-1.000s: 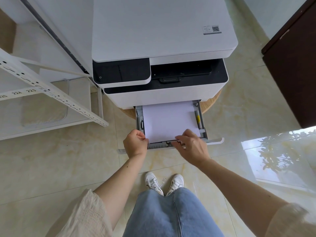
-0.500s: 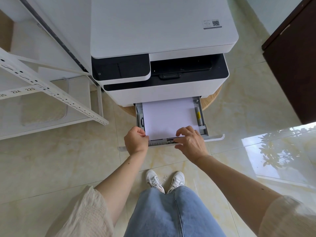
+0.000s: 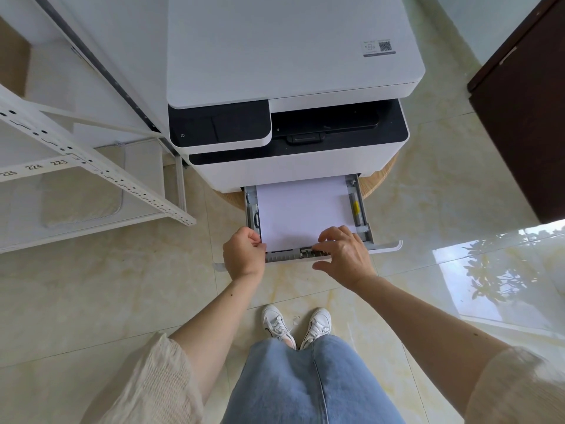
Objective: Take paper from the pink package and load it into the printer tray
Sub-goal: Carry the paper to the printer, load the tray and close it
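Our curled left hand (image 3: 244, 255) touches the paper stack (image 3: 302, 214) corner in the printer tray (image 3: 363, 221); right hand (image 3: 344, 255) fingers (image 3: 324, 246) loosely spread on the front guide, gripping nothing.

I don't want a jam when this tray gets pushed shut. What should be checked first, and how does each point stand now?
1. Paper lies flat in the tray: ok.
2. Stack's side edges run parallel to the tray walls: ok.
3. Rear length guide snug against the stack: cannot tell, the right hand covers it.
4. Left hand off the paper's corner: not ok, its fingers pinch there.
5. Stack under the fill limit: cannot tell.
6. Path into the printer free: ok.
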Tool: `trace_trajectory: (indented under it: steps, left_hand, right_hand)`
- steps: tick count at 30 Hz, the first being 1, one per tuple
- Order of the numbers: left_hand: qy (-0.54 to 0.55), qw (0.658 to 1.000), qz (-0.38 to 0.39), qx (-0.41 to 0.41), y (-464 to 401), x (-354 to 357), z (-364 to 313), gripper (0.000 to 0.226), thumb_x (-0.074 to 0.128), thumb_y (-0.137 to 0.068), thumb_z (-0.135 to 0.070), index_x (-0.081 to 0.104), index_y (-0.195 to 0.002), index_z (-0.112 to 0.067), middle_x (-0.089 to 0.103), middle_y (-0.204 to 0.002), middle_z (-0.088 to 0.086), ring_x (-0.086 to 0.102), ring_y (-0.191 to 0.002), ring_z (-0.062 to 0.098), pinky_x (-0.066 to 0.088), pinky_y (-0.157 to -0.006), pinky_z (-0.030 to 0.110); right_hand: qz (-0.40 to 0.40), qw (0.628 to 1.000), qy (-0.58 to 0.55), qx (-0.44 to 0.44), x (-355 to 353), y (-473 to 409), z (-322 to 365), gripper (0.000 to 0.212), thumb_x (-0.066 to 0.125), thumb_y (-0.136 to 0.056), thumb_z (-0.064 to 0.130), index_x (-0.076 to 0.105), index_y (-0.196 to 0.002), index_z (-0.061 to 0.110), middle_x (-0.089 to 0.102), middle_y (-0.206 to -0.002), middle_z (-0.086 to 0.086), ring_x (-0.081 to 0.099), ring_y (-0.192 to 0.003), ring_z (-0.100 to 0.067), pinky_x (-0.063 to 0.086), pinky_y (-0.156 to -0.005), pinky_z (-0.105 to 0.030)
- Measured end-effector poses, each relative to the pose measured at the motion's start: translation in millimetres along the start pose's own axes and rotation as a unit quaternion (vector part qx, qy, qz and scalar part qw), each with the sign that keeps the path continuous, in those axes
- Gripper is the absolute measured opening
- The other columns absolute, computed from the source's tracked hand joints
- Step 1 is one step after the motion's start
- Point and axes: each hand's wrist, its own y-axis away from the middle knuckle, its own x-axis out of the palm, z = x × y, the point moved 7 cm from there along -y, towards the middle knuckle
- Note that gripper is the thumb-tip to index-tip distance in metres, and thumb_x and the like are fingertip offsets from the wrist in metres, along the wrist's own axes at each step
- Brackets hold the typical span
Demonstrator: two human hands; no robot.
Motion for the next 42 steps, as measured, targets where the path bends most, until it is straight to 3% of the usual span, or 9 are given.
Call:
trace_trajectory:
  steps: [4,7,12,15,21,24,26,30,42]
  left_hand:
    - [0.026,0.999,-0.032,0.024,-1.1,-7.0,-5.1,0.016,0.077,-0.074,-0.007,0.061,-0.076,-0.009,0.065,-0.068,0.0,0.066,-0.067,0.023,0.052,-0.06,0.031]
    - [0.018,0.996,-0.074,0.035,-7.0,-14.8,-11.7,0.027,0.08,-0.075,-0.017,0.055,-0.08,-0.008,0.06,-0.077,0.005,0.056,-0.069,0.024,0.038,-0.055,0.029]
    - [0.016,0.998,-0.06,0.032,-23.5,-8.3,-14.3,0.036,0.079,-0.077,-0.022,0.065,-0.106,-0.009,0.057,-0.115,0.01,0.054,-0.104,0.024,0.037,-0.076,0.022]
    - [0.029,0.999,-0.022,0.036,-29.9,4.6,-11.8,0.041,0.077,-0.08,-0.023,0.066,-0.116,-0.008,0.06,-0.123,0.012,0.056,-0.113,0.024,0.036,-0.088,0.019]
    - [0.068,0.997,0.001,0.021,-31.0,18.9,-2.8,0.034,0.069,-0.087,-0.019,0.066,-0.115,-0.001,0.069,-0.11,0.012,0.064,-0.104,0.028,0.048,-0.091,0.03]
    - [0.09,0.996,0.0,0.031,-29.1,21.4,1.6,0.022,0.064,-0.089,-0.021,0.069,-0.1,-0.003,0.069,-0.09,0.005,0.062,-0.084,0.022,0.05,-0.079,0.033]
    - [0.11,0.993,-0.009,0.03,-26.6,20.3,1.0,0.017,0.062,-0.09,-0.019,0.07,-0.095,-0.005,0.068,-0.085,0.003,0.059,-0.078,0.02,0.045,-0.074,0.027]
    - [0.127,0.992,-0.009,0.011,-27.2,22.8,4.5,0.023,0.061,-0.09,-0.019,0.071,-0.104,-0.003,0.074,-0.097,0.007,0.067,-0.089,0.023,0.052,-0.081,0.028]
    - [0.14,0.99,-0.016,0.002,-27.2,23.2,7.2,0.028,0.062,-0.091,-0.015,0.069,-0.108,0.005,0.072,-0.108,0.022,0.068,-0.1,0.034,0.053,-0.088,0.038]
  right_hand:
    - [-0.067,0.995,-0.069,0.015,-12.5,-2.3,-10.7,0.035,0.08,-0.07,0.042,0.077,-0.094,0.017,0.069,-0.099,-0.001,0.062,-0.091,-0.022,0.05,-0.081,-0.038]
    - [-0.155,0.979,-0.098,0.091,-32.6,-6.6,-33.4,0.03,0.076,-0.077,0.037,0.073,-0.094,0.012,0.068,-0.099,-0.006,0.062,-0.092,-0.025,0.049,-0.082,-0.038]
    - [-0.185,0.953,-0.087,0.222,-49.2,-16.4,-69.8,0.049,0.079,-0.074,0.034,0.058,-0.114,0.014,0.056,-0.122,-0.007,0.05,-0.11,-0.029,0.041,-0.091,-0.039]
    - [-0.158,0.946,-0.114,0.261,-42.8,-23.0,-85.3,0.053,0.076,-0.077,0.034,0.056,-0.122,0.014,0.05,-0.13,-0.006,0.048,-0.117,-0.028,0.042,-0.097,-0.038]
    - [-0.138,0.928,-0.179,0.295,-26.5,-28.1,-98.8,0.025,0.067,-0.085,0.023,0.071,-0.104,0.006,0.062,-0.119,-0.011,0.058,-0.103,-0.027,0.034,-0.076,-0.024]
    - [-0.169,0.914,-0.214,0.3,-23.7,-25.9,-99.1,0.018,0.067,-0.085,0.017,0.072,-0.092,0.002,0.067,-0.101,-0.015,0.053,-0.082,-0.025,0.033,-0.071,-0.024]
    - [-0.181,0.901,-0.247,0.308,-22.0,-24.3,-100.7,0.017,0.068,-0.083,0.016,0.074,-0.093,0.002,0.067,-0.105,-0.013,0.052,-0.084,-0.02,0.035,-0.075,-0.023]
    - [-0.18,0.885,-0.289,0.317,-19.0,-25.0,-102.9,0.021,0.068,-0.085,0.015,0.075,-0.101,0.003,0.063,-0.122,-0.008,0.052,-0.093,-0.015,0.038,-0.083,-0.023]
    - [-0.184,0.879,-0.311,0.312,-15.8,-25.8,-101.9,0.018,0.064,-0.087,0.014,0.076,-0.089,0.001,0.061,-0.12,-0.007,0.051,-0.091,-0.015,0.037,-0.081,-0.024]
